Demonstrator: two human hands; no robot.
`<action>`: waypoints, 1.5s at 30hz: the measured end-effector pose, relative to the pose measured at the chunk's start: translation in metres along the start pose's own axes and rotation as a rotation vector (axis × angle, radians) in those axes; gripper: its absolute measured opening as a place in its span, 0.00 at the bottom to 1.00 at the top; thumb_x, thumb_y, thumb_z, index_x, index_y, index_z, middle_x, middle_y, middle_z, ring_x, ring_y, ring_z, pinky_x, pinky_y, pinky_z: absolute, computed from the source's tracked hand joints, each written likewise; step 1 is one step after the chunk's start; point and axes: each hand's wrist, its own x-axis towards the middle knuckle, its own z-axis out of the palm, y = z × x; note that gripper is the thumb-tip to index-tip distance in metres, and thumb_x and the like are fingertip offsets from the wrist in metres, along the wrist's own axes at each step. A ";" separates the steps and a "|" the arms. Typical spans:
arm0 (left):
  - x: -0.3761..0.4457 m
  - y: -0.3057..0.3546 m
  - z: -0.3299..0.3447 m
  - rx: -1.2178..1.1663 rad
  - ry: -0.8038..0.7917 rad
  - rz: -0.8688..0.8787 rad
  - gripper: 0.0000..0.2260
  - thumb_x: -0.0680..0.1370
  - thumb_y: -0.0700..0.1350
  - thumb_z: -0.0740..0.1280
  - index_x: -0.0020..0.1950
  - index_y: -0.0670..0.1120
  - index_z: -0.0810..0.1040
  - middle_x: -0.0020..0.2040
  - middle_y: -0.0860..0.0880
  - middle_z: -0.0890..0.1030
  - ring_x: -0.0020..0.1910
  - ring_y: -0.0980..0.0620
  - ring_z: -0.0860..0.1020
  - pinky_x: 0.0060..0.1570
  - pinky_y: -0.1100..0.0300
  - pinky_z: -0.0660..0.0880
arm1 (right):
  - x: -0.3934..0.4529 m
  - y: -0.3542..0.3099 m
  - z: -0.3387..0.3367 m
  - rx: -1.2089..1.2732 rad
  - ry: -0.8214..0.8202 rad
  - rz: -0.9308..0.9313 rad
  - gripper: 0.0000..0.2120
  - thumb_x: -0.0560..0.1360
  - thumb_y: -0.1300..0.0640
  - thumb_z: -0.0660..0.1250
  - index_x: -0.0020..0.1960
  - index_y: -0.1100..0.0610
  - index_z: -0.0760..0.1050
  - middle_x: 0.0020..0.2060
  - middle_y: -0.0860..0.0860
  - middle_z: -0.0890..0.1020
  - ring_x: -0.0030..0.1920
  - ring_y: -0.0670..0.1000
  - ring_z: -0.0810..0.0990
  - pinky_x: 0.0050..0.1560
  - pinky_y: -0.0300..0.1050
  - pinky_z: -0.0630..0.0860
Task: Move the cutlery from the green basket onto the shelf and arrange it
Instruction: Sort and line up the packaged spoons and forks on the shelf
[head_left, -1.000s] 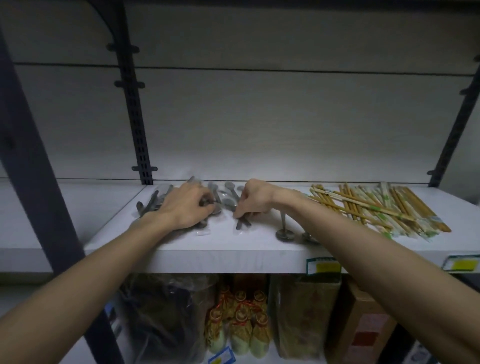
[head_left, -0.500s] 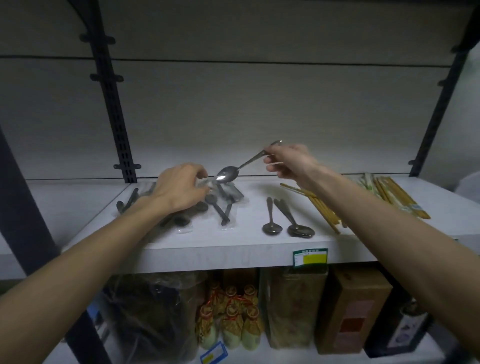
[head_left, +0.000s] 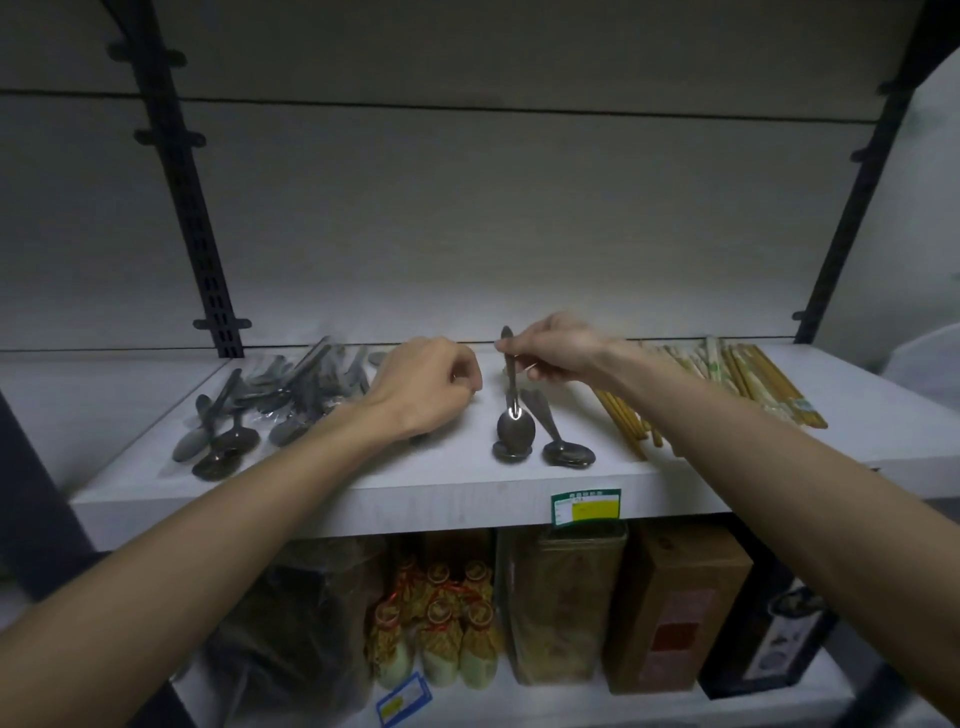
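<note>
Steel catches the light at centre frame in the head view, where the right hand (head_left: 553, 351) pinches the handle of a spoon (head_left: 513, 410) between thumb and fingertips, the other fingers curled in beneath; the spoon hangs bowl-down and nearly upright, its bowl just above or touching another spoon (head_left: 511, 450) lying flat near the front edge of the white shelf (head_left: 467, 499), and I cannot tell which. Just right of that lies a third spoon (head_left: 563, 448), its handle running back toward the wall. Left of centre, the left hand (head_left: 428, 384) hovers knuckles-up with its fingers curled under; whether it holds anything cannot be told. Further left sits a heap of wrapped spoons (head_left: 270, 405) in clear plastic sleeves, overlapping at mixed angles. At the right of the shelf are bundles of wooden chopsticks (head_left: 727, 384), some in paper wrappers. A green and yellow price label (head_left: 586, 506) is fixed to the shelf's front edge. In the lower frame, the shelf below carries small bottles with gold caps (head_left: 441, 623), a brown carton (head_left: 675, 608) and a dark plastic-wrapped package (head_left: 296, 623).
</note>
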 end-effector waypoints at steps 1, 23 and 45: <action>-0.002 -0.001 0.001 0.012 -0.001 -0.003 0.10 0.71 0.42 0.65 0.43 0.53 0.84 0.39 0.55 0.84 0.41 0.50 0.80 0.45 0.52 0.79 | 0.001 0.000 0.004 -0.025 -0.005 -0.005 0.11 0.76 0.52 0.73 0.41 0.59 0.82 0.29 0.49 0.83 0.23 0.44 0.72 0.25 0.37 0.62; -0.015 -0.022 0.007 0.006 0.041 0.026 0.07 0.75 0.44 0.67 0.45 0.51 0.85 0.42 0.56 0.83 0.41 0.51 0.78 0.46 0.51 0.79 | -0.011 0.001 0.021 -0.257 0.009 0.075 0.09 0.70 0.67 0.76 0.48 0.66 0.79 0.35 0.61 0.83 0.30 0.54 0.82 0.32 0.42 0.82; -0.049 -0.118 -0.065 0.269 -0.074 -0.334 0.13 0.80 0.57 0.65 0.58 0.50 0.78 0.61 0.47 0.78 0.55 0.45 0.77 0.49 0.52 0.73 | 0.027 -0.053 0.107 -0.521 0.026 -0.289 0.06 0.71 0.55 0.72 0.42 0.57 0.86 0.35 0.51 0.85 0.38 0.51 0.82 0.42 0.42 0.78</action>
